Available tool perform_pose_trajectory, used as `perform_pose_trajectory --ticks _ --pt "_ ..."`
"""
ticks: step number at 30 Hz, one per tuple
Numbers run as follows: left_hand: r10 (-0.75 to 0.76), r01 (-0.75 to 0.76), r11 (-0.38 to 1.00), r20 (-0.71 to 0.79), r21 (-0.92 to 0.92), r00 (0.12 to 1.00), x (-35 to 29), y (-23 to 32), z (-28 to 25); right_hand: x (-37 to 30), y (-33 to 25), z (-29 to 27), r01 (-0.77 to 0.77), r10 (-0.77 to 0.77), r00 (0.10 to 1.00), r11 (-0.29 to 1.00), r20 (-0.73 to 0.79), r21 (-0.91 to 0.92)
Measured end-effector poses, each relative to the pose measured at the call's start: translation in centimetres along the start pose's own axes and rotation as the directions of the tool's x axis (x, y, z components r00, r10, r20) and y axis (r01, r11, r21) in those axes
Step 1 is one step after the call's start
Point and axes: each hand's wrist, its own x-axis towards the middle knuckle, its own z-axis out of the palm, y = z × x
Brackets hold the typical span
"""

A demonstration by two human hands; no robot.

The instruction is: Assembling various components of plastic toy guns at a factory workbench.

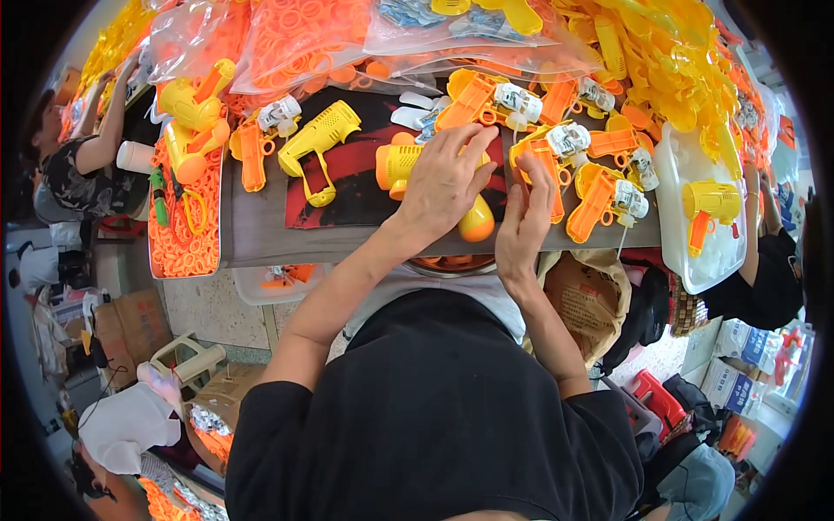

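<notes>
A yellow toy gun (398, 165) with a rounded orange-yellow handle end (476, 222) lies on the dark red mat (347, 204). My left hand (443, 187) is laid over the middle of it, gripping it from above and hiding much of its body. Just to the right, my right hand (524, 208) is raised with fingers stretched and apart, nothing visible in them. Farther left on the mat is a yellow toy gun shell (320, 148) with an open handle frame. Several orange toy guns with white patterned parts, such as this toy gun (599, 204), lie right of my hands.
A tray of small orange rings (184, 247) stands left, with yellow toy parts on top. At right is a clear plastic bin (686, 247). Bags of orange parts (304, 39) and a yellow heap (678, 78) fill the back. A brown paper bag (591, 300) stands below; other people are nearby.
</notes>
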Motion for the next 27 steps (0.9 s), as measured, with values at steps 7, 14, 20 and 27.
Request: perform_pose_trajectory --ticks 7,14,20,27 --pt "0.044 -0.044 0.998 0.008 0.038 0.999 6.2 -2.6 -0.3 -0.4 -0.1 -0.6 0.342 -0.183 0.842 0.909 0.508 -0.24" --pt "0.328 -0.526 0.765 0.476 0.372 0.816 12.8 -8.5 2.6 -0.6 0.9 0.3 0.405 -0.251 0.823 0.888 0.509 -0.217" --pt "0.067 -0.469 0.804 0.727 0.367 0.683 15.0 -6.7 2.9 -0.8 1.5 0.7 0.418 -0.282 0.83 0.886 0.481 -0.203" --pt "0.252 -0.469 0.724 0.44 0.505 0.862 12.2 -7.0 5.3 -1.3 1.3 0.7 0.429 -0.28 0.823 0.877 0.494 -0.217"
